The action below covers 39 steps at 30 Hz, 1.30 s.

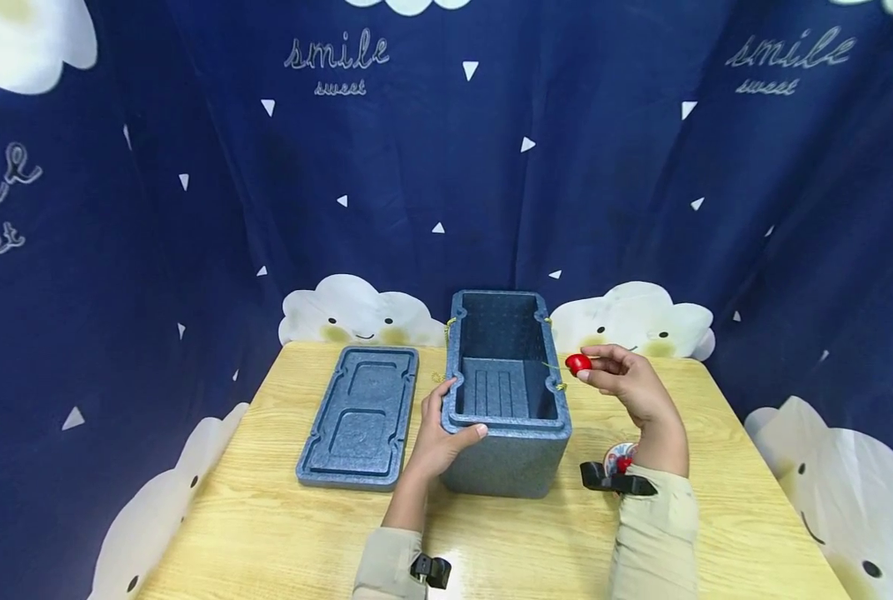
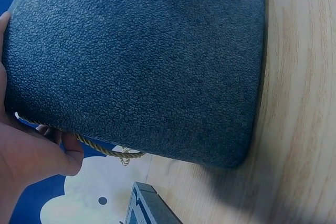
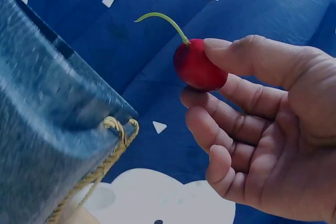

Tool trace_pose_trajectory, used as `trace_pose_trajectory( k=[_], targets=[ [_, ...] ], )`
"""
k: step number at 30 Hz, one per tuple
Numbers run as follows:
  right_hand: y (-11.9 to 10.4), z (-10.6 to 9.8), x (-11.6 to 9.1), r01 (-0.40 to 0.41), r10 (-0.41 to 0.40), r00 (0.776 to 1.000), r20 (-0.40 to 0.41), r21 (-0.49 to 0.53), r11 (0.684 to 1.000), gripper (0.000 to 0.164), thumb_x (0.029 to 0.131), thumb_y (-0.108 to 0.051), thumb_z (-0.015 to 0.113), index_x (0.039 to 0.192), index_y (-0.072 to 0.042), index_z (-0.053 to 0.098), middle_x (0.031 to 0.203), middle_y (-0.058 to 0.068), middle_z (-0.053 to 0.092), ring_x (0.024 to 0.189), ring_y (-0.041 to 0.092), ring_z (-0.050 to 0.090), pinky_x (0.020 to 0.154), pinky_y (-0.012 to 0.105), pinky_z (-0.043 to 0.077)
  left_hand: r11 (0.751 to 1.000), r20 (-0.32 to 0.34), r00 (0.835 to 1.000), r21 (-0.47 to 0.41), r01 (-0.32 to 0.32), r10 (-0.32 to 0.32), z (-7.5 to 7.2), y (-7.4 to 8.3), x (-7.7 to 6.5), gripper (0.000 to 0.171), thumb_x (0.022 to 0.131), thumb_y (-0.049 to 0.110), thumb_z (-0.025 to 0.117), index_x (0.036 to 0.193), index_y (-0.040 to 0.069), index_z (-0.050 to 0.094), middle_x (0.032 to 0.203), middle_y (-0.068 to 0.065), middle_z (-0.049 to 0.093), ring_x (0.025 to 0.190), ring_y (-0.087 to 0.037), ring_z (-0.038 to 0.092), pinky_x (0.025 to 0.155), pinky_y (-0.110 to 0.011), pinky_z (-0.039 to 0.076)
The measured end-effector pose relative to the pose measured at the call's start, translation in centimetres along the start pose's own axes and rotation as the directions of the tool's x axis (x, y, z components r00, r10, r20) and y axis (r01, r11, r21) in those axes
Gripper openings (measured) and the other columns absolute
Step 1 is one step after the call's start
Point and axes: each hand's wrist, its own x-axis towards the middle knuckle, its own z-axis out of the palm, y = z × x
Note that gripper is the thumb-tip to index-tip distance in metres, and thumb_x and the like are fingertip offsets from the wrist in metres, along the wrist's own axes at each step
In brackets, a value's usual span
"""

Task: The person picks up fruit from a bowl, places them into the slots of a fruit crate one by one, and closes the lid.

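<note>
Between the thumb and fingertips of my right hand [image 1: 634,387] is a red cherry [image 3: 199,65] with a curved green stem, held up just right of the blue-grey foam box [image 1: 502,458]. The box stands lidless on the table, and its ribbed floor shows inside. At the box's near left corner my left hand [image 1: 442,433] grips the rim, thumb along the front and fingers on the left side. In the left wrist view some of its fingers [image 2: 50,135] are beside the box's yellow rope [image 2: 105,149], partly hidden.
The box's lid [image 1: 360,417] lies flat on the wooden table [image 1: 251,500], left of the box. A small patterned dish [image 1: 610,454] with red things on it sits under my right wrist, partly covered. A dark blue curtain [image 1: 416,167] with clouds hangs behind the table.
</note>
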Motion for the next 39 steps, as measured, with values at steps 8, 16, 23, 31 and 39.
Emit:
trace_pose_trajectory(
  k=[8,16,23,31,39],
  targets=[
    [-0.8,0.5,1.6,0.041,-0.045,0.996,0.073,0.057,0.998,0.030,0.081,-0.006,0.071,0.108,-0.002,0.059,0.089,-0.003,0.065,0.080,0.012,0.059,0.067,0.028,0.044,1.000,-0.012,1.000,0.011,0.004,-0.004,-0.1,1.0,-0.2,0.081,0.071,0.010,0.077,0.140,0.009,0.034,0.139,-0.018,0.024,0.123,-0.037,0.031,0.098,-0.052,0.027],
    [-1.4,1.2,3.2,0.027,-0.031,0.991,0.132,0.038,0.999,0.041,0.080,-0.007,0.071,0.116,0.006,0.056,0.092,0.000,0.065,0.082,0.015,0.057,0.067,0.029,0.044,1.000,-0.030,1.000,0.021,0.008,-0.007,0.2,-2.8,1.1,0.085,0.068,0.020,0.081,0.140,0.025,0.036,0.141,-0.011,0.023,0.124,-0.033,0.031,0.099,-0.050,0.027],
    [-2.1,2.0,4.6,0.018,-0.016,0.974,0.227,-0.007,1.000,0.039,0.079,-0.006,0.072,0.112,0.007,0.056,0.090,0.007,0.064,0.077,0.016,0.058,0.063,0.028,0.045,0.999,-0.035,0.999,0.029,0.012,-0.011,0.1,-3.2,1.3,0.086,0.064,0.030,0.083,0.137,0.036,0.037,0.139,-0.006,0.026,0.122,-0.028,0.034,0.098,-0.046,0.029],
    [-3.3,2.6,6.6,0.040,-0.001,0.933,0.360,-0.102,0.994,0.033,0.077,-0.003,0.071,0.105,0.008,0.057,0.089,0.012,0.064,0.074,0.017,0.057,0.062,0.029,0.046,1.000,-0.033,0.999,0.020,0.022,-0.021,0.1,-3.2,1.2,0.086,0.064,0.030,0.083,0.137,0.035,0.037,0.139,-0.006,0.025,0.123,-0.028,0.032,0.098,-0.047,0.028],
    [-4.4,3.1,7.9,0.019,0.060,0.891,0.450,-0.169,0.985,0.033,0.076,-0.001,0.072,0.104,0.006,0.056,0.091,0.013,0.064,0.080,0.022,0.058,0.074,0.035,0.049,0.999,-0.030,0.999,0.000,0.032,-0.032,0.3,-3.0,1.0,0.086,0.064,0.028,0.083,0.136,0.035,0.038,0.139,-0.006,0.026,0.123,-0.028,0.032,0.099,-0.047,0.027]
  ],
)
